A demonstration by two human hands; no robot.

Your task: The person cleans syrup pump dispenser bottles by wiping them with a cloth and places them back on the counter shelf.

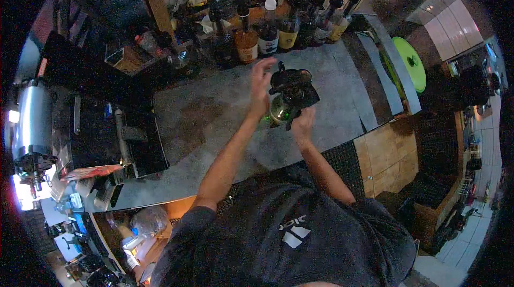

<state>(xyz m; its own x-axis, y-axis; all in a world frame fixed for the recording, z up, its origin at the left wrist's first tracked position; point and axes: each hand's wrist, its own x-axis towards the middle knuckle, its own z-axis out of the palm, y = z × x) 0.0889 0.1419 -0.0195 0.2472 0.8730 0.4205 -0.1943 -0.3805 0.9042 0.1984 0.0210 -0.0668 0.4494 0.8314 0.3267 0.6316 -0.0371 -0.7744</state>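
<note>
A dark vessel (292, 92) with a black top and a clear, greenish-glinting lower part stands out over the grey counter (214, 121). My right hand (304, 124) is at its lower right side, partly hidden by it, and its fingers cannot be made out. My left hand (261, 86) is raised along the vessel's left side, fingers apart, its fingertips near the black top. Whether the left palm touches the vessel is unclear.
Syrup bottles (247, 46), several with pumps, line the counter's back edge. A green lid (409, 65) is at the right. At the left are a metal cylinder (33, 118) and a dark sink area (128, 132).
</note>
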